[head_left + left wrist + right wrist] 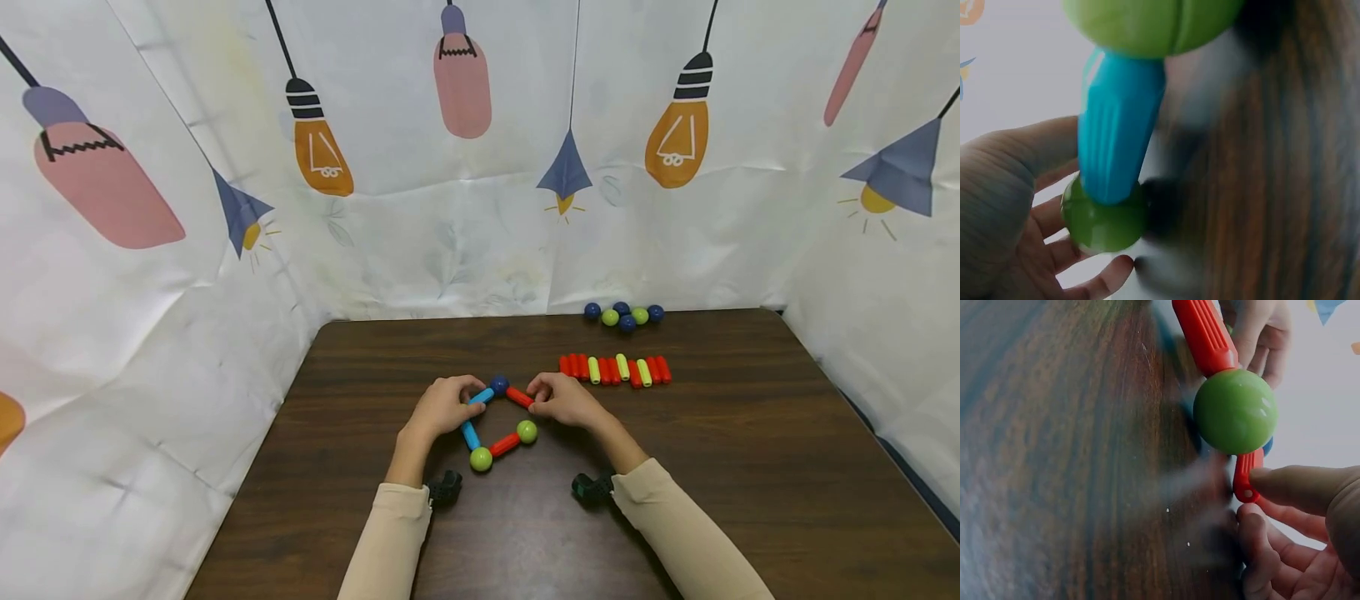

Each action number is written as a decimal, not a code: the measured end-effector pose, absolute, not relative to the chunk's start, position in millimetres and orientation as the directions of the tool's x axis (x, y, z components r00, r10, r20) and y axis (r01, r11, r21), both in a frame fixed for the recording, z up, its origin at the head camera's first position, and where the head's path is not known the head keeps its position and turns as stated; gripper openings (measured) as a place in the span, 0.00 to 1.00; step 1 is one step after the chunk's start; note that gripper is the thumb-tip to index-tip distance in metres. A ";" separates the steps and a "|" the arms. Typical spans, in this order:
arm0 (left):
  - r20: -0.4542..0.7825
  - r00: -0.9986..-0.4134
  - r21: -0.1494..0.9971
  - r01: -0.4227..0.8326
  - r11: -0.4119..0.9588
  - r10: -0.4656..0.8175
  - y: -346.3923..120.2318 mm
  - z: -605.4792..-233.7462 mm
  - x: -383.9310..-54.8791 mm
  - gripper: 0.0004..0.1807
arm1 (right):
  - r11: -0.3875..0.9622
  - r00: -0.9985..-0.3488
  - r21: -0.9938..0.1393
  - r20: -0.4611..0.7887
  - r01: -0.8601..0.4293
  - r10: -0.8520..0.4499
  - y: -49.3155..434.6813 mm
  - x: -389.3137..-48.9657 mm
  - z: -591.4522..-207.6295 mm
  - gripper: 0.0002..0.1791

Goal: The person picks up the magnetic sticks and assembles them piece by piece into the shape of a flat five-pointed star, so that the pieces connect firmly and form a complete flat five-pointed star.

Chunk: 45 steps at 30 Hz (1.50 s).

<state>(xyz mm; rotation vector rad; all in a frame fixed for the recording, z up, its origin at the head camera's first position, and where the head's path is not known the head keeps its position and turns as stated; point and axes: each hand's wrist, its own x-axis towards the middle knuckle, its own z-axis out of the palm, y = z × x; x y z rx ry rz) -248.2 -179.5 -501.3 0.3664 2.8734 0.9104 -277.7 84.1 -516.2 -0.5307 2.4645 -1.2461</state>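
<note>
Ball-and-rod loop (481, 459): flat on table (750, 467), gap at three o'clock.
Left hand (445, 406): grip curled round green ball (1107, 219) at ten o'clock, between two blue rods (471, 436).
Right hand (564, 400): grip pinching free end of red rod (519, 397) at one o'clock.
Twelve o'clock: dark blue ball (499, 385).
Loose rods (604, 369): red and yellow row, two o'clock of loop.

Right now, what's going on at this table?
A person's left hand holds the light-blue rods of an open ball-and-rod ring, while the right hand pinches a red rod that touches a dark blue ball. That rod's other end is apart from a green ball. Farther back lie more balls and a row of rods.
</note>
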 end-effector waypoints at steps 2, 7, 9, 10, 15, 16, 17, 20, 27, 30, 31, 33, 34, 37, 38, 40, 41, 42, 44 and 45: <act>-0.017 -0.965 0.570 0.204 0.796 0.260 -175.8 -501.0 -248.6 0.24 | 0.548 -0.875 -0.817 -0.121 -0.181 -0.468 82.9 -278.1 -516.2 0.10; 0.022 -0.956 0.550 0.257 0.794 0.293 -169.2 -500.8 -249.4 0.32 | 0.510 -0.856 -0.839 -0.115 -0.187 -0.503 86.5 -278.2 -513.9 0.10; 0.030 -0.953 0.539 0.269 0.798 0.301 -169.1 -501.4 -249.5 0.31 | 0.488 -0.847 -0.850 -0.100 -0.201 -0.523 92.1 -279.9 -511.2 0.12; 0.030 -0.953 0.534 0.270 0.801 0.301 -169.3 -501.8 -249.6 0.30 | 0.478 -0.843 -0.853 -0.090 -0.210 -0.531 95.9 -281.2 -509.3 0.13; 0.026 -0.953 0.521 0.269 0.810 0.301 -170.9 -502.4 -250.0 0.28 | 0.476 -0.861 -0.849 -0.052 -0.229 -0.506 125.3 -294.3 -495.3 0.17; 0.026 -0.953 0.520 0.269 0.810 0.301 -171.4 -502.3 -250.0 0.28 | 0.482 -0.869 -0.845 -0.044 -0.231 -0.492 132.9 -298.4 -491.4 0.18; 0.026 -0.954 0.521 0.269 0.810 0.300 -171.7 -502.4 -250.0 0.28 | 0.492 -0.878 -0.839 -0.037 -0.232 -0.477 140.8 -302.7 -486.8 0.18; 0.030 -0.955 0.530 0.266 0.805 0.296 -172.1 -502.4 -250.2 0.28 | 0.527 -0.908 -0.821 -0.026 -0.219 -0.419 166.1 -319.0 -474.8 0.18; 0.045 -0.957 0.531 0.265 0.805 0.285 -173.0 -504.8 -249.9 0.27 | 0.650 -0.953 -0.744 -0.062 -0.154 -0.296 217.2 -356.1 -466.0 0.22; 0.045 -0.960 0.531 0.258 0.807 0.278 -173.4 -505.6 -249.6 0.27 | 0.699 -0.963 -0.700 -0.065 -0.143 -0.262 229.9 -365.8 -469.4 0.24; 0.047 -0.960 0.532 0.258 0.806 0.276 -173.5 -505.9 -249.7 0.27 | 0.708 -0.964 -0.691 -0.066 -0.142 -0.257 233.3 -368.3 -471.0 0.24; 0.046 -0.960 0.535 0.258 0.805 0.277 -173.7 -506.2 -250.2 0.27 | 0.719 -0.963 -0.679 -0.065 -0.149 -0.261 238.9 -372.7 -474.3 0.24; 0.046 -0.959 0.537 0.259 0.803 0.279 -173.9 -506.4 -250.4 0.27 | 0.721 -0.962 -0.676 -0.066 -0.152 -0.265 241.0 -374.6 -475.8 0.24; 0.049 -0.957 0.547 0.266 0.794 0.286 -174.6 -506.8 -250.9 0.26 | 0.728 -0.957 -0.664 -0.065 -0.170 -0.283 245.5 -380.1 -480.0 0.24; 0.047 -0.957 0.554 0.264 0.790 0.287 -174.8 -506.9 -251.0 0.27 | 0.731 -0.955 -0.660 -0.068 -0.174 -0.288 246.4 -381.7 -481.1 0.24; 0.046 -0.958 0.567 0.259 0.782 0.284 -175.1 -506.8 -250.8 0.27 | 0.738 -0.953 -0.650 -0.071 -0.181 -0.296 247.7 -385.0 -483.0 0.23; 0.044 -0.959 0.574 0.255 0.778 0.281 -175.3 -506.8 -250.7 0.27 | 0.739 -0.951 -0.648 -0.074 -0.183 -0.300 248.2 -386.4 -483.7 0.23; 0.047 -0.959 0.579 0.255 0.775 0.280 -175.4 -506.6 -250.5 0.27 | 0.741 -0.949 -0.645 -0.078 -0.184 -0.304 248.4 -387.6 -484.2 0.23; 0.045 -0.960 0.588 0.250 0.769 0.277 -175.6 -506.2 -250.1 0.27 | 0.744 -0.948 -0.643 -0.085 -0.183 -0.307 248.8 -389.6 -485.1 0.22; 0.047 -0.960 0.591 0.250 0.767 0.277 -175.6 -506.0 -249.8 0.26 | 0.746 -0.948 -0.640 -0.087 -0.182 -0.307 248.8 -390.3 -485.5 0.22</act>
